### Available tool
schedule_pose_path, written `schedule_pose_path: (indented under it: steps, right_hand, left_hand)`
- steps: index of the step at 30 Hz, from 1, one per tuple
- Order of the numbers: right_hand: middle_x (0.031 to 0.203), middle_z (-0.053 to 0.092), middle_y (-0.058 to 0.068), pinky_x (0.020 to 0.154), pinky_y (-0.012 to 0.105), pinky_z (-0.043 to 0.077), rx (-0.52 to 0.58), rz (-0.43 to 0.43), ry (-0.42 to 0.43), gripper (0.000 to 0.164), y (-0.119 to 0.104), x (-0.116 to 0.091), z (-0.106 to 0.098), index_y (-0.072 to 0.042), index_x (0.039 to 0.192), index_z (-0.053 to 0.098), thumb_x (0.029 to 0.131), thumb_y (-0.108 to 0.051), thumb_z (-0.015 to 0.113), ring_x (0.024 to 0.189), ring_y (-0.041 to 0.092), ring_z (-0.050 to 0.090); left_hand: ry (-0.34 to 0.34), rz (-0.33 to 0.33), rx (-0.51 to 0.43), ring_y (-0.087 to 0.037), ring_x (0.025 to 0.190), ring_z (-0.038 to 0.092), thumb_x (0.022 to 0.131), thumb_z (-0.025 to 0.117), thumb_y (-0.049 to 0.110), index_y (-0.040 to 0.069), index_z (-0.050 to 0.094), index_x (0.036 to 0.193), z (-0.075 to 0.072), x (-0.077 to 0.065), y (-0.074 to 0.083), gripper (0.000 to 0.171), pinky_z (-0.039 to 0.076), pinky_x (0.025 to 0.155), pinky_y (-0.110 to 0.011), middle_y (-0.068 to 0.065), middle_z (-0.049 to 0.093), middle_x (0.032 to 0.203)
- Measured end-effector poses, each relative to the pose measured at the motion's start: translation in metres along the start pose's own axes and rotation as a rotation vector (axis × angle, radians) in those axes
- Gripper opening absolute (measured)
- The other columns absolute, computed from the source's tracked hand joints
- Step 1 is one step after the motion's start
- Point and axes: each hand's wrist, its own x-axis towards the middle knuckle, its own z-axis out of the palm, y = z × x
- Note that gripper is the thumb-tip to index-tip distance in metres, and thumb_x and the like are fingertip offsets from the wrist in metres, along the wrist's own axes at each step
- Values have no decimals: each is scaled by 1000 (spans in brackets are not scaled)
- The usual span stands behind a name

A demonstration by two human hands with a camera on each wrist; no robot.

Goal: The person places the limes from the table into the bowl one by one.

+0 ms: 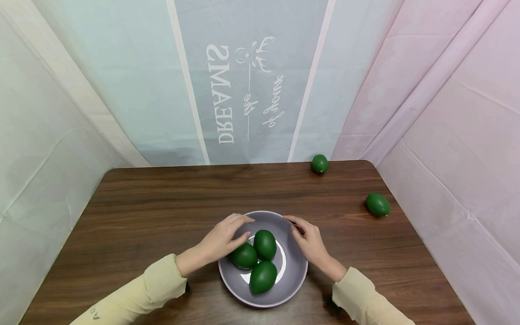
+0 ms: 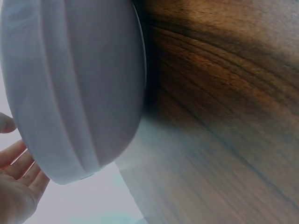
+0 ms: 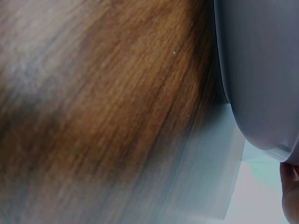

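A grey-purple bowl (image 1: 290, 282) stands on the table near its front. Three glossy dark-green, lime-like fruits lie in it: an upper fruit (image 1: 265, 244), a left fruit (image 1: 244, 256) and a lower fruit (image 1: 263, 277). My left hand (image 1: 221, 238) reaches over the bowl's left rim, its fingers relaxed and its thumb close by the left fruit. At the upper right rim is my right hand (image 1: 312, 241), fingers lightly bent, fingertips right at the edge. In the left wrist view, spread fingers (image 2: 23, 163) show at the rim; the right wrist view shows fingertips (image 3: 286, 175) beside it.
Two more green fruits are on the brown wooden table (image 1: 162, 203): a far fruit (image 1: 320, 164) at the back edge and a right fruit (image 1: 378, 204) near the right edge. A printed cloth (image 1: 252, 90) hangs behind, with pale cloth at both sides.
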Motion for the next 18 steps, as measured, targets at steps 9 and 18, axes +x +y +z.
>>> schedule_pose_path:
  steps: [9, 18]
  right_hand:
    - [101, 65, 20, 70, 10, 45, 1, 13, -3, 30, 0, 0, 0, 6, 104, 64, 79, 18, 53, 86, 33, 62]
    - [101, 64, 20, 71, 9, 45, 2, 24, -7, 29, -1, 0, 0, 6, 104, 64, 80, 18, 53, 87, 33, 62]
  left_hand:
    - [62, -56, -64, -18, 112, 52, 85, 63, 10, 4, 59, 115, 3, -3, -8, 31, 44, 92, -36, -4, 59, 118]
    - [33, -151, -116, -26, 121, 46, 92, 54, 15, 4, 56, 123, 7, -7, -14, 34, 38, 98, -44, -11, 51, 130]
